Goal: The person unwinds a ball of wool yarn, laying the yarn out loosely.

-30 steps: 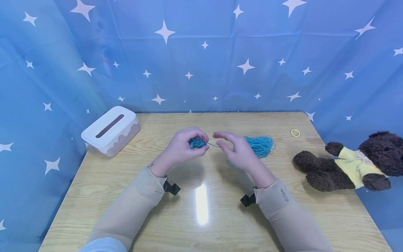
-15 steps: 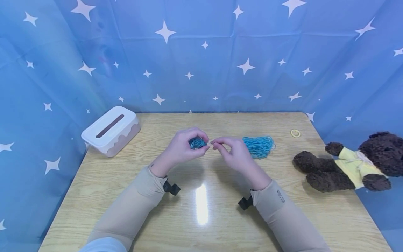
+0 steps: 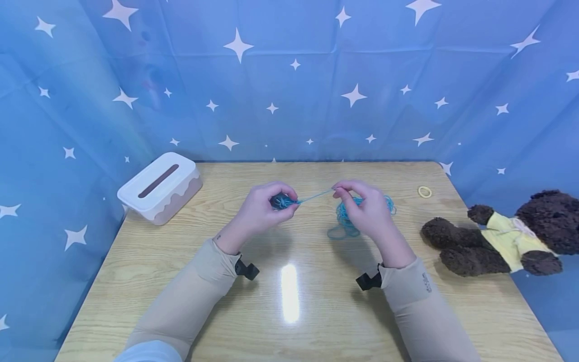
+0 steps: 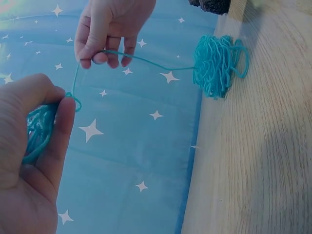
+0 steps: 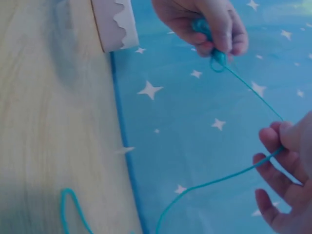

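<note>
My left hand (image 3: 266,204) curls round a small wound bundle of teal yarn (image 3: 281,201), part of it hidden in the palm. A little loop of strand shows by the thumb and fingertips in the left wrist view. My right hand (image 3: 365,203) pinches the yarn strand (image 5: 254,95) between thumb and finger, the strand taut between both hands. From the right fingers the strand runs on to the loose teal skein (image 4: 213,66) on the table. The right hand partly covers that skein in the head view, where a loop lies at its near side.
A white-lidded tissue box (image 3: 159,187) stands at the back left of the wooden table (image 3: 253,322). At the back right lies a yellow ring (image 3: 424,191). A brown plush bear (image 3: 506,236) in a yellow top lies along the right edge. A starry blue curtain (image 3: 289,90) hangs behind.
My right hand first closed in to pinch the strand near the left hand, then moved right and slightly back, drawing the strand straight. The left hand has stayed nearly in place with its bundle.
</note>
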A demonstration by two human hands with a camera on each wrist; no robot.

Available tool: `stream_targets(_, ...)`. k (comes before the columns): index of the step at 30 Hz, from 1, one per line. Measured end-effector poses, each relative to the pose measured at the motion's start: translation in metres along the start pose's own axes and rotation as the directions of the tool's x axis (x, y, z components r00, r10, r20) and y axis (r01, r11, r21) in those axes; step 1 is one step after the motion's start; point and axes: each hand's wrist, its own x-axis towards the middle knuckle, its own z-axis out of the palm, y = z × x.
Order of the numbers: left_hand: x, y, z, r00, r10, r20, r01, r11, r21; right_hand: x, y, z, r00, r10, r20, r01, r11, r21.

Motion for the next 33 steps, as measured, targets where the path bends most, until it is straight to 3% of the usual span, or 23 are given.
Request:
stream_targets(5,0.0,0.0,0.0,1.0,-0.012,0.004,0.012,1.0,0.012,0.002,0.001,-0.011,0.997,-0.033,-0.076,0.032,0.999,-0.009)
stream_targets(10,0.001,0.0,-0.001,1.0,-0.017,0.014,0.016,0.999,0.031,0.004,0.002,-0.026,0.989,-0.012,-0.145,0.006,0.999,-0.044)
stream_targets(13,0.002,-0.001,-0.001,1.0,-0.014,0.016,0.014,0.999,0.029,0.006,0.004,-0.037,0.981,0.019,-0.194,-0.033,0.997,-0.068)
stream_targets(17,0.001,-0.001,-0.001,1.0,-0.011,0.012,0.01,1.0,0.018,0.006,0.01,-0.054,0.956,0.111,-0.272,-0.148,0.982,-0.117)
stream_targets(25,0.0,0.0,-0.002,1.0,-0.011,0.012,0.011,1.0,0.0,0.006,0.027,-0.077,0.876,0.327,-0.355,-0.415,0.886,-0.206)
stream_targets(30,0.001,-0.001,-0.002,1.0,0.021,-0.003,-0.021,1.0,-0.007,0.005,0.035,-0.086,0.853,0.374,-0.364,-0.476,0.843,-0.251)
stream_targets(33,0.002,-0.001,-0.002,0.999,0.033,-0.011,-0.033,0.999,0.0,0.004,0.04,-0.091,0.832,0.432,-0.348,-0.532,0.799,-0.282)
